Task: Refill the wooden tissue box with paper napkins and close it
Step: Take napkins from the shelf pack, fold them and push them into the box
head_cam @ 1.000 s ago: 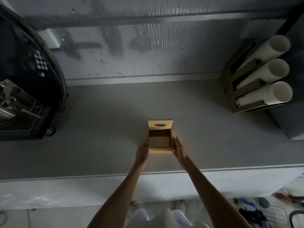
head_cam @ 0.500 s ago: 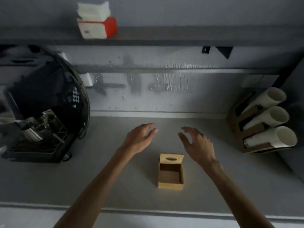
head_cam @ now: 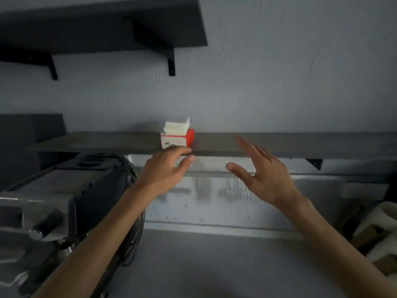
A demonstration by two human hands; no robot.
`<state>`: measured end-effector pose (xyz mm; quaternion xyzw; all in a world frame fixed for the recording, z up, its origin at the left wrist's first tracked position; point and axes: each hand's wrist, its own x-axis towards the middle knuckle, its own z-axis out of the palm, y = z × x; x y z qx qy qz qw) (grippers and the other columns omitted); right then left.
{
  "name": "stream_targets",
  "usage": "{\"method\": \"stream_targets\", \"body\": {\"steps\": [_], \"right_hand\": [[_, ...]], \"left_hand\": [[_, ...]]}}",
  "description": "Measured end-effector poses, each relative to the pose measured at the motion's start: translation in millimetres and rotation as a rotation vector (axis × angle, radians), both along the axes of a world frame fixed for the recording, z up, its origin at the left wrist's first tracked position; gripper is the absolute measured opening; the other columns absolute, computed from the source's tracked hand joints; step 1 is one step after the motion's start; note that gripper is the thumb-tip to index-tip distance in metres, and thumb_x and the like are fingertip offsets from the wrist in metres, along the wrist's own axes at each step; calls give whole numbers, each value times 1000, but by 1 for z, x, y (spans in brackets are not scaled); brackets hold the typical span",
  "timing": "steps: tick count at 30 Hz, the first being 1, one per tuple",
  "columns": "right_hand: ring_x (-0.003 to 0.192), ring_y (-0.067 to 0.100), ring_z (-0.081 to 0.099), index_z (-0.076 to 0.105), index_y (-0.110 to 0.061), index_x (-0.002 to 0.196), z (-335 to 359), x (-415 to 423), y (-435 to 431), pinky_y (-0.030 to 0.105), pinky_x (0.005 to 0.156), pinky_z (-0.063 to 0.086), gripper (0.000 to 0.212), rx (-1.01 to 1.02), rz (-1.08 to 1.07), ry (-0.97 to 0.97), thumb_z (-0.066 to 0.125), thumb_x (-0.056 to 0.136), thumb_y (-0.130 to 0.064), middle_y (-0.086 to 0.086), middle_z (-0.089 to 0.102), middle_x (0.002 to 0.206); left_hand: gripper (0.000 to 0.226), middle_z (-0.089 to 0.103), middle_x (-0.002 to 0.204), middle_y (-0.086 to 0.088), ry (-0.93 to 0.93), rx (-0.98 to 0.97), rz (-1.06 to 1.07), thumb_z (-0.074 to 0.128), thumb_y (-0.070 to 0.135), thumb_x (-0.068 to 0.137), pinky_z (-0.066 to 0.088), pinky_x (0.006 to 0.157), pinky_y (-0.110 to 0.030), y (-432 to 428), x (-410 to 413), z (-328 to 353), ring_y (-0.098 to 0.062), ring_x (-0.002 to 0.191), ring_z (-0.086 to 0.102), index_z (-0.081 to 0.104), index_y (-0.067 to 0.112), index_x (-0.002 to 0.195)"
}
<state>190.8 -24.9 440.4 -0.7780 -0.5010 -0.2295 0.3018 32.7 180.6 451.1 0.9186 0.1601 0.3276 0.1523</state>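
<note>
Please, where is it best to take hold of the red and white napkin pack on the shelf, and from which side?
Probably the napkin pack by its two side faces, coming from the front, one hand per side. It stands at the shelf front edge, wall behind, loose napkins on top. The left hand and right hand are open below it.

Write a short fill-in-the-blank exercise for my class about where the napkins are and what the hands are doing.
1. The napkin pack sits on a grey ____.
2. White napkins stick out of its ____.
3. Both hands are ____, holding nothing.
4. The left hand is ____ to the pack than the right hand.

Missing words: shelf; top; open; closer
</note>
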Motion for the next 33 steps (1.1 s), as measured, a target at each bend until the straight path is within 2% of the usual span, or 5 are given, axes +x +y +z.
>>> {"method": "stream_targets", "body": {"steps": [14,18,24,28,33], "right_hand": [[106,28,66,59,-12,128,66,3,153,50,97,50,114,178,72,589,30,58,-98,10,71,113],[69,24,63,64,-6,74,82,19,215,46,87,56,87,120,-21,708,29,74,-86,12,66,73],[92,29,65,56,2,117,86,29,259,40,83,56,66,97,-117,1020,39,93,-56,17,65,106],[57,20,56,53,-1,90,98,18,255,27,48,46,39,108,-162,1169,44,97,-38,12,56,73],[67,18,58,54,0,91,103,22,258,24,63,46,43,77,-116,1332,57,89,-42,12,60,78]], "left_hand": [[17,64,100,-12,-276,-789,70,45,24,97,53,89,-43,111,29,82,-25,87,60,55,12,99],[34,61,110,-15,-85,-906,121,36,40,99,53,81,-38,132,71,92,-27,99,61,48,9,107],[39,65,109,-15,88,-769,183,41,36,93,56,89,-39,150,106,84,-26,97,65,54,5,112],[34,63,108,-14,91,-733,169,48,27,90,53,89,-35,148,106,81,-24,94,62,54,3,114],[35,62,106,-13,63,-765,156,46,25,91,45,67,-30,143,99,78,-24,89,59,52,3,117]]}}
